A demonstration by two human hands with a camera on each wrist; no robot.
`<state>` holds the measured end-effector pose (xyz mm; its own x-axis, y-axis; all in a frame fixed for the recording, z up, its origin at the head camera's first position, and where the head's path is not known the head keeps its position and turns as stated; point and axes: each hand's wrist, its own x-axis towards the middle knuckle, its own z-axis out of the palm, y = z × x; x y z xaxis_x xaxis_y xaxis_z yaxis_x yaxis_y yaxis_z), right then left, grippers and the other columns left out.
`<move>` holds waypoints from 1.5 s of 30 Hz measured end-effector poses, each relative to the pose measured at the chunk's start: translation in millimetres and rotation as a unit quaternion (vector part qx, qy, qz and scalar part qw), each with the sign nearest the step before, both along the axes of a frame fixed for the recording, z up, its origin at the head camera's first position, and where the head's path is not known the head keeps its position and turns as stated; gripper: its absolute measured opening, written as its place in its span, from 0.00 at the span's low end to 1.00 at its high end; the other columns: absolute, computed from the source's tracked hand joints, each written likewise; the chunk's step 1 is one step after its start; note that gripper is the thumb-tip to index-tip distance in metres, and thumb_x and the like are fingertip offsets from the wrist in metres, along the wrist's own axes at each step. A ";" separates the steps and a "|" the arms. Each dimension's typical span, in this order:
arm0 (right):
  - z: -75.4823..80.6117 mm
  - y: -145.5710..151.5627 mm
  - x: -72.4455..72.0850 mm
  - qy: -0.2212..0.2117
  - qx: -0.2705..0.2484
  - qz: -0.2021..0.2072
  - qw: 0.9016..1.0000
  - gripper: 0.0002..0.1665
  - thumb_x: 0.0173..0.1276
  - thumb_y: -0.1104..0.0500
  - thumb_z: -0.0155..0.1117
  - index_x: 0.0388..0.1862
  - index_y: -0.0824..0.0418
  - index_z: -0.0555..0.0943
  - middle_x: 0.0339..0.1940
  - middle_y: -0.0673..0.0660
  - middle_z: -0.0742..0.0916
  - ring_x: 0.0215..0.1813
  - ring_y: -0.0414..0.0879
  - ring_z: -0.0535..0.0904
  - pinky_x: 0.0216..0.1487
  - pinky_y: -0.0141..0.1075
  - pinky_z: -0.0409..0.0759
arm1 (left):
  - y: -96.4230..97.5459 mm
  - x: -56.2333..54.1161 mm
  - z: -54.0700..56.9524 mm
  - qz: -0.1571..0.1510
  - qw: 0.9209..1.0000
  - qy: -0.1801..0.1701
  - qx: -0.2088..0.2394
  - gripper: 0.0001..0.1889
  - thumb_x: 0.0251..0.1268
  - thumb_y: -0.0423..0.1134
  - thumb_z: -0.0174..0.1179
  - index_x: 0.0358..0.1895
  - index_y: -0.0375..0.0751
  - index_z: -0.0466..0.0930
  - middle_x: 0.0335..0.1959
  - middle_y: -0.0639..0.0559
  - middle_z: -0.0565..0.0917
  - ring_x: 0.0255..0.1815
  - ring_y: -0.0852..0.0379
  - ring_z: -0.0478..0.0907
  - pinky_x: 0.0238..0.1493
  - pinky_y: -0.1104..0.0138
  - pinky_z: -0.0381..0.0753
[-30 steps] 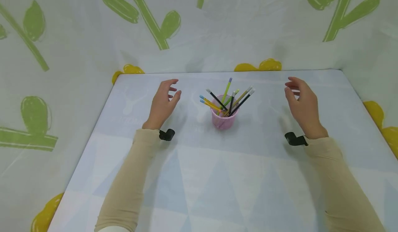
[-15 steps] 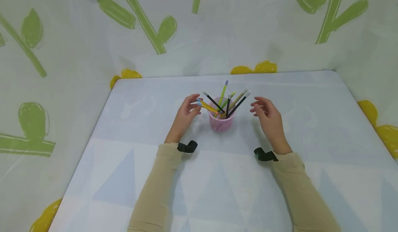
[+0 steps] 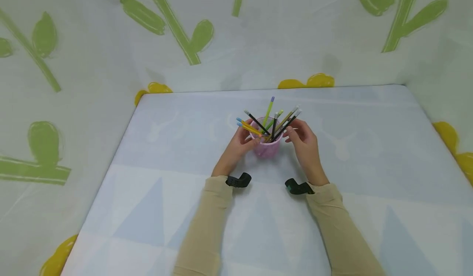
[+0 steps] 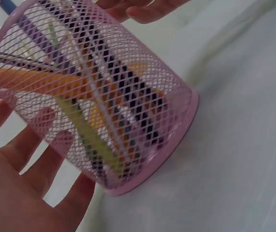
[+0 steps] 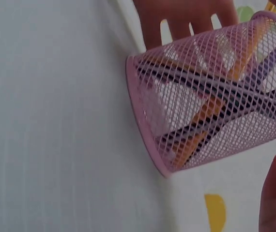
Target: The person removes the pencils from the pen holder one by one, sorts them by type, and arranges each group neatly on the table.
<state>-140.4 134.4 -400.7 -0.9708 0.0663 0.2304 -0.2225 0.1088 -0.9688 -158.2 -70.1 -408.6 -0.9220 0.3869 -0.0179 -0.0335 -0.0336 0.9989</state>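
Note:
A pink mesh pencil cup [image 3: 266, 151] stands on the table, filled with several pencils [image 3: 269, 109] leaning outward in different directions. My left hand [image 3: 235, 148] holds the cup from its left side, thumb by the front rim and the other fingers around the back. Those fingers show through the mesh in the left wrist view. My right hand [image 3: 306, 146] is at the cup's right side, fingers loosely bent near the black pencils; whether it touches the cup cannot be told. In the right wrist view, part of the right hand [image 5: 275, 193] appears beside the cup [image 5: 210, 96].
The table [image 3: 148, 144] has a pale cover with blue triangles. Behind it and to the left, white walls [image 3: 281, 37] carry green plant and yellow flower patterns. Black wrist cameras [image 3: 239, 180] are strapped over both beige sleeves.
Both hands have come inward from the two sides toward the pencil cup. The left hand has taken hold of it; the right has arrived close beside it. The cup stays in place.

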 end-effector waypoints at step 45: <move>1.7 9.6 -1.5 0.033 -0.128 -0.009 0.991 0.14 0.69 0.56 0.49 0.44 0.67 0.71 0.39 0.64 0.83 0.35 0.56 0.80 0.30 0.36 0.78 | 17.4 -0.7 -8.1 0.014 0.992 0.056 -0.109 0.41 0.48 0.35 0.66 0.67 0.47 0.54 0.59 0.50 0.69 0.57 0.60 0.65 0.59 0.65 0.61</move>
<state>-141.9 144.1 -399.0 -0.9522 0.1484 0.2671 -0.2871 -0.1349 -0.9484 -158.9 -52.6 -416.7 -0.9333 0.3592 0.0043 0.0757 0.1848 0.9799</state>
